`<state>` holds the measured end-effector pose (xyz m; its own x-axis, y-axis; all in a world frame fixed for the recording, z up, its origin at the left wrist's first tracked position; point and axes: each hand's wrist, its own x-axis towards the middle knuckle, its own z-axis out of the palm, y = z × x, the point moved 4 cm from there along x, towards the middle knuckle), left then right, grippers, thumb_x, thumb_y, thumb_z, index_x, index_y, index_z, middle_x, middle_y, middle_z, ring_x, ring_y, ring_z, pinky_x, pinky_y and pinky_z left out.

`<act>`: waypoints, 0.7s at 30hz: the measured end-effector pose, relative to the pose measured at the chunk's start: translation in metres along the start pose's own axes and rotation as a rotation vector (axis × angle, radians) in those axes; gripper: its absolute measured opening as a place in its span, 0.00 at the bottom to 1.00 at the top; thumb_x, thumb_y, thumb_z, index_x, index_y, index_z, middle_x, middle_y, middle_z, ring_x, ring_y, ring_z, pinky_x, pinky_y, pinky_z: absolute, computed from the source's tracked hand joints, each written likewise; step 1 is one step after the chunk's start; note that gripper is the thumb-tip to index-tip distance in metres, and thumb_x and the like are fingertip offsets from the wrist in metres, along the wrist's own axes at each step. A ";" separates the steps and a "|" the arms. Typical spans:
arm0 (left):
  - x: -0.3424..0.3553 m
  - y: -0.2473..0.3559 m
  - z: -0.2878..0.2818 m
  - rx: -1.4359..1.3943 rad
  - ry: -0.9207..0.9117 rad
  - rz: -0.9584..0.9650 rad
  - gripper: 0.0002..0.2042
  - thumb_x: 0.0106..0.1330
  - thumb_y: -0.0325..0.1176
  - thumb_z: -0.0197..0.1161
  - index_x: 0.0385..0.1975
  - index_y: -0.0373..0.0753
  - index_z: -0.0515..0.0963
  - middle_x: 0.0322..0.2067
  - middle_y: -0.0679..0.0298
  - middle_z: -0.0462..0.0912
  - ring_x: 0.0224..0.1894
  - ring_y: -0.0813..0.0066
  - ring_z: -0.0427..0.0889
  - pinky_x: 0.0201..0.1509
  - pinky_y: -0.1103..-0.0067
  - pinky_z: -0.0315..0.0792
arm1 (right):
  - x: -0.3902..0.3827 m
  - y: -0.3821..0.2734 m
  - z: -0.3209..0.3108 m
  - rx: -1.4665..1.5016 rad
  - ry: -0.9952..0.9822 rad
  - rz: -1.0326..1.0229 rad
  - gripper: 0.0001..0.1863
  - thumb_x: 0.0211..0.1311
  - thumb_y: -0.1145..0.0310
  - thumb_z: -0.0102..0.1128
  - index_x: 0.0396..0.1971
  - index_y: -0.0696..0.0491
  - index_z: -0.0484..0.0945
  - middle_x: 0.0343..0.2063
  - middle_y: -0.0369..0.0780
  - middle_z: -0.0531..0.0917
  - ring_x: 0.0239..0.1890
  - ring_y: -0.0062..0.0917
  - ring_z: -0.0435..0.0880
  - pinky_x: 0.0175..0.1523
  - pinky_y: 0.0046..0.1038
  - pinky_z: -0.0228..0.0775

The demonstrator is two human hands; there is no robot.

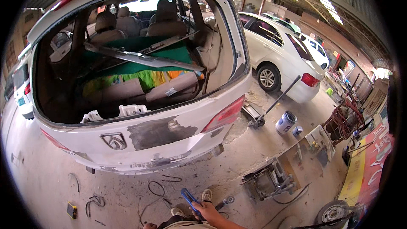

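My right hand (207, 213) grips a long blue hand tool (190, 198) low in the middle of the head view. My left hand (150, 226) only just shows at the bottom edge; I cannot tell what its fingers do. In front of me stands the rear of a white car (85, 140) with a glassless rear window opening. A dark grey patch (159, 132) covers part of its tailgate beside the round-cornered badge. Red tail lights (222, 114) sit at the sides. Inside lie metal trim strips (140, 59) over green and multicoloured bedding.
A white sedan (296, 80) stands at right. Nearer are a floor jack (256, 118), white buckets (285, 123), a metal contraption (271, 176), coiled hoses (343, 121), a tyre (332, 215) and a red-and-yellow board (362, 165). Cables (154, 186) and a small yellow-black object (71, 210) lie on the floor.
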<state>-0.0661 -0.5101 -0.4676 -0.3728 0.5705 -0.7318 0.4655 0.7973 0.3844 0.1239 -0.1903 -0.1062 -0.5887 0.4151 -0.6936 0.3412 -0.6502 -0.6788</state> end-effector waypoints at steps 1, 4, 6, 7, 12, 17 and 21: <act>-0.003 0.001 -0.002 0.004 -0.003 -0.002 0.25 0.68 0.51 0.41 0.36 0.37 0.81 0.40 0.51 0.81 0.46 0.52 0.79 0.61 0.62 0.62 | 0.001 0.001 0.001 0.009 -0.014 -0.005 0.20 0.65 0.57 0.54 0.31 0.63 0.76 0.18 0.36 0.75 0.18 0.18 0.72 0.25 0.20 0.63; -0.008 0.005 -0.007 0.009 -0.010 -0.005 0.26 0.68 0.53 0.41 0.36 0.37 0.81 0.40 0.51 0.81 0.46 0.52 0.78 0.61 0.62 0.62 | -0.003 -0.003 0.006 0.015 -0.007 -0.018 0.20 0.65 0.57 0.55 0.31 0.63 0.76 0.18 0.36 0.75 0.18 0.18 0.72 0.25 0.20 0.63; -0.013 0.005 -0.009 0.010 -0.011 -0.010 0.27 0.68 0.54 0.40 0.36 0.37 0.81 0.40 0.50 0.81 0.46 0.52 0.78 0.61 0.62 0.62 | 0.003 0.005 0.002 0.000 0.002 0.033 0.19 0.62 0.55 0.58 0.31 0.60 0.79 0.18 0.35 0.77 0.19 0.18 0.72 0.26 0.22 0.62; -0.016 0.006 -0.009 0.010 -0.013 -0.011 0.27 0.67 0.54 0.40 0.36 0.37 0.81 0.40 0.50 0.81 0.46 0.52 0.78 0.61 0.61 0.62 | 0.005 0.009 0.000 -0.008 0.005 0.059 0.19 0.61 0.55 0.59 0.31 0.59 0.80 0.19 0.35 0.77 0.20 0.18 0.72 0.26 0.23 0.61; -0.031 0.012 -0.013 0.006 0.002 -0.005 0.29 0.67 0.57 0.39 0.36 0.37 0.81 0.40 0.50 0.81 0.47 0.51 0.78 0.61 0.61 0.61 | -0.001 0.006 0.006 0.006 0.067 0.022 0.17 0.61 0.57 0.60 0.31 0.59 0.81 0.19 0.36 0.78 0.20 0.19 0.73 0.26 0.24 0.63; -0.043 0.030 -0.019 0.036 0.042 0.028 0.31 0.67 0.59 0.38 0.36 0.37 0.81 0.40 0.50 0.81 0.48 0.51 0.78 0.62 0.61 0.60 | 0.003 0.008 0.005 -0.023 0.096 0.043 0.18 0.61 0.56 0.60 0.30 0.60 0.80 0.18 0.36 0.78 0.19 0.19 0.74 0.27 0.23 0.64; -0.019 0.003 0.006 0.026 -0.005 0.052 0.35 0.64 0.65 0.34 0.39 0.40 0.81 0.42 0.51 0.81 0.49 0.51 0.77 0.65 0.61 0.56 | -0.006 -0.004 0.024 -0.030 0.073 -0.132 0.18 0.63 0.54 0.53 0.22 0.52 0.75 0.13 0.33 0.72 0.13 0.17 0.65 0.20 0.21 0.54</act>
<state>-0.0523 -0.5194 -0.4561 -0.3436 0.6097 -0.7143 0.5047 0.7613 0.4071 0.1088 -0.2054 -0.0940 -0.5756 0.5411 -0.6131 0.2869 -0.5684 -0.7711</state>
